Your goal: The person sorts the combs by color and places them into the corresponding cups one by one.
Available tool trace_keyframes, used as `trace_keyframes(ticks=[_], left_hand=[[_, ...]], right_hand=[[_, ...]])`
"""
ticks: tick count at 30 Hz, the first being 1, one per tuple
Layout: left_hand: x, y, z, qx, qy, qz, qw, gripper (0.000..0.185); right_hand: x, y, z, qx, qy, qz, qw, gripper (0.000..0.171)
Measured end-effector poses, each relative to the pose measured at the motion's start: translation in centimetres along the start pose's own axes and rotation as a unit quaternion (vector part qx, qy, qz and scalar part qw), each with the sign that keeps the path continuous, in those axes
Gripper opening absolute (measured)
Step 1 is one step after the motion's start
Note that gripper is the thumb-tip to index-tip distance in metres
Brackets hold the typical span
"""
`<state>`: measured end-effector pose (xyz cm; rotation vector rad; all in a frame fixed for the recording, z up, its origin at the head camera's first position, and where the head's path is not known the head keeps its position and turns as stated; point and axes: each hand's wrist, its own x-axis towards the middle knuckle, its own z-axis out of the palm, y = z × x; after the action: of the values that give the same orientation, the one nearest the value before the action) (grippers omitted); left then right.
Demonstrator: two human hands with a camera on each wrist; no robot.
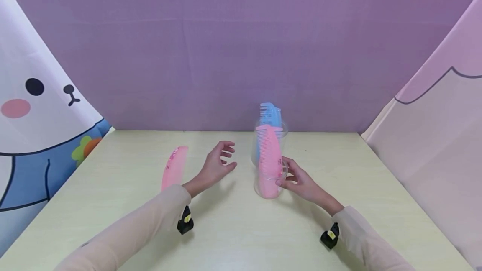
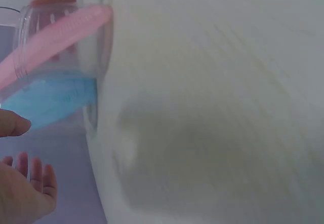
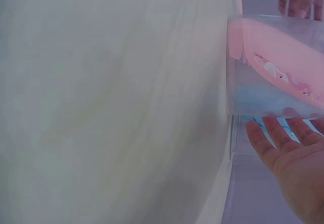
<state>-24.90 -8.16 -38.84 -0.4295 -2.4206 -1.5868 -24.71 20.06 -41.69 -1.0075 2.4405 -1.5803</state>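
Note:
A clear plastic cup [image 1: 257, 187] holds pink combs [image 1: 269, 154] that stand up past its rim. My right hand [image 1: 303, 183] holds this cup at its right side, thumb in front and fingers behind; in the right wrist view the fingertips [image 3: 271, 122] touch its wall. Behind it is a second clear cup [image 1: 254, 149] with blue combs [image 1: 270, 114] in it. My left hand [image 1: 216, 164] hovers left of the cups, fingers loosely bent, with nothing in it. Another pink comb [image 1: 175, 166] lies on the table, its lower end by my left sleeve.
The pale wooden table [image 1: 241, 237] reaches back to a purple cloth [image 1: 226, 53]. Printed cloths hang on both sides, one with a cartoon animal [image 1: 34, 129] at the left. A black wrist device [image 1: 184, 221] sits under each forearm.

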Motion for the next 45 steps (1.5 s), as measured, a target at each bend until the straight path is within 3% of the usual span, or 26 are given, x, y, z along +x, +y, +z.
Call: trace_keyframes(ticks=[8,15,22,29,38,45], left_hand=[[-1.2,-2.0,-2.6,0.055,0.001,-0.001,0.9985,0.050],[-1.7,-4.1,-4.9,0.131,-0.008,-0.009,0.9914,0.051],[-2.1,-6.0,-7.4,0.200,-0.001,-0.011,0.9797,0.051],[-1.9,-6.7,-10.1,0.270,0.008,-0.066,0.9605,0.051],[-1.4,-7.5,-12.1,0.297,0.015,-0.117,0.9477,0.055],[-1.0,-8.0,-12.4,0.286,0.000,-0.131,0.9493,0.063]], right_hand=[[0.0,0.1,0.0,-0.001,0.001,-0.001,1.000,0.064],[0.0,0.2,0.0,0.000,0.002,0.003,1.000,0.064],[-0.1,0.2,-0.1,-0.005,0.001,0.005,1.000,0.064],[0.0,0.1,0.0,0.002,-0.001,0.002,1.000,0.064],[0.0,0.3,-0.1,-0.007,-0.003,0.005,1.000,0.063],[0.0,0.2,-0.1,-0.007,-0.003,0.009,1.000,0.064]])
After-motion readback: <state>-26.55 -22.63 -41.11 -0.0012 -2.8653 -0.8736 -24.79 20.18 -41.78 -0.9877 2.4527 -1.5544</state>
